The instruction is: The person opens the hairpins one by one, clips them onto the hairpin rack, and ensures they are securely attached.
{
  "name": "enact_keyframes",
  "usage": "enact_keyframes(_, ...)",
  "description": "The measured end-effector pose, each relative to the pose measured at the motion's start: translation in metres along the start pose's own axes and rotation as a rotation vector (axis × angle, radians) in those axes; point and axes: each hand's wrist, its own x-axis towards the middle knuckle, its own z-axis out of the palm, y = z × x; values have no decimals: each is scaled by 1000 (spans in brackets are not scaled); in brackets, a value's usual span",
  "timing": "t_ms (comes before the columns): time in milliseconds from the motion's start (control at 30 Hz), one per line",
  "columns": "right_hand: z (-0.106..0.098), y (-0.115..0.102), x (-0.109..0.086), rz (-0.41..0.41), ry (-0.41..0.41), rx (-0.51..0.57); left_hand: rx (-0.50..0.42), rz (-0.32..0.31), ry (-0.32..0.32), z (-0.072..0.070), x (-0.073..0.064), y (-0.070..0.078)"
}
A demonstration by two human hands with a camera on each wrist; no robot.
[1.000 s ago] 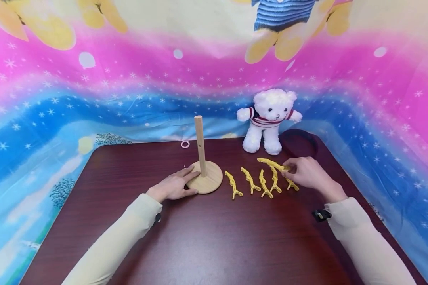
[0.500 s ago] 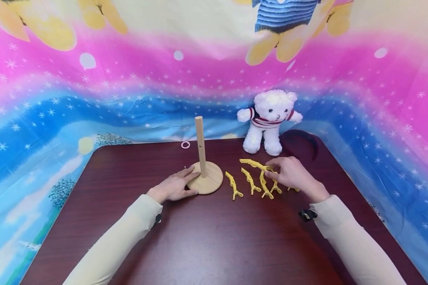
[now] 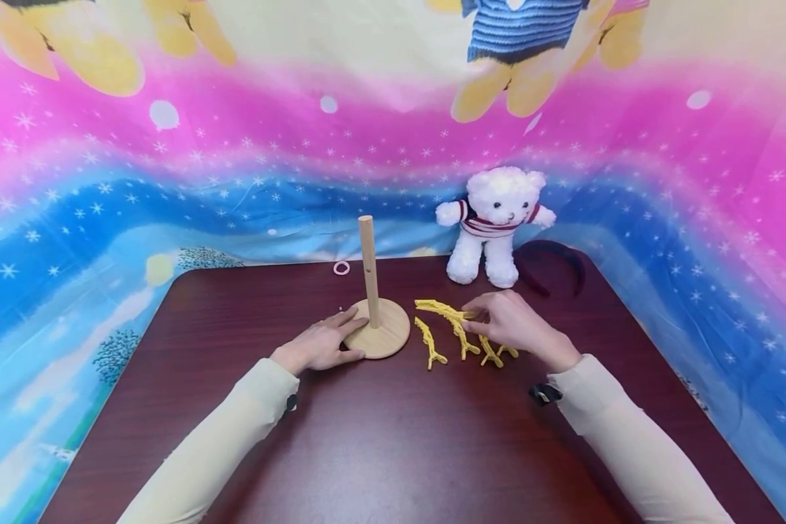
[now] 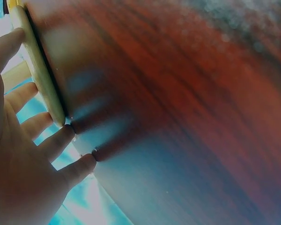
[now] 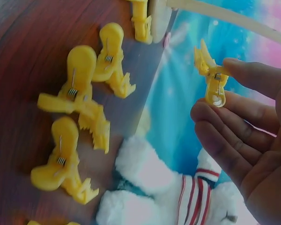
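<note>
My right hand (image 3: 517, 327) pinches a yellow alligator hair clip (image 5: 214, 79) by its tail between thumb and fingers. The clip is up off the table, pointing left, and its jaws look parted. Below it several more yellow hair clips (image 3: 428, 342) lie in a row on the table, some partly hidden by the hand; coil springs show on them in the right wrist view. To the left is a wooden stand, a round base (image 3: 389, 338) with an upright post (image 3: 370, 269). My left hand (image 3: 317, 342) rests on the base with straight, spread fingers.
A white teddy bear (image 3: 491, 225) in a striped shirt stands at the back of the dark wooden table (image 3: 393, 444). A dark headband (image 3: 566, 255) lies right of it. A small pink ring (image 3: 341, 268) is near the back edge.
My right hand has moved left with its hair clip, over the row, toward the wooden stand. The clip's jaws have parted. My left hand has stayed on the base.
</note>
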Motion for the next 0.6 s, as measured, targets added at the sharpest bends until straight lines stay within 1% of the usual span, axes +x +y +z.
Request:
enact_keyframes(300,10,-15,12,-75,10,-2,6,2,-2,-1,-1,1)
enact_keyframes(433,15,-21,19,-88,5,22,7,-4,-5,0,-1,1)
enact_keyframes(600,22,-29,27,-102,12,24,-2,-10,-10,1,-1,0)
